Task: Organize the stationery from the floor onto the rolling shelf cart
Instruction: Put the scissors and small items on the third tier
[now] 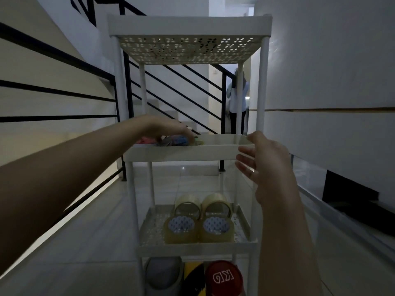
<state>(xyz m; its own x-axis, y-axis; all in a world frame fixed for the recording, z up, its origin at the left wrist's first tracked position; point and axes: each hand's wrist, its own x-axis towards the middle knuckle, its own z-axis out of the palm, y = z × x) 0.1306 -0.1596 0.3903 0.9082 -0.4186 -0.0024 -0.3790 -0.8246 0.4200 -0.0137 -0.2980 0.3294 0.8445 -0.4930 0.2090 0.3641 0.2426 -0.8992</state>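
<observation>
White plastic rolling shelf cart (188,153) at 12 o'clock: my left hand (164,128) reaches into the second tier, its grip on the coloured stationery (177,140) indiscernible, while my right hand (259,160), fingers spread and empty, hovers at 3 o'clock, seemingly to steady the tier.

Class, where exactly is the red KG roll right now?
The red KG roll stands on the cart's lowest visible shelf, right side, beside the yellow-black roll.
</observation>
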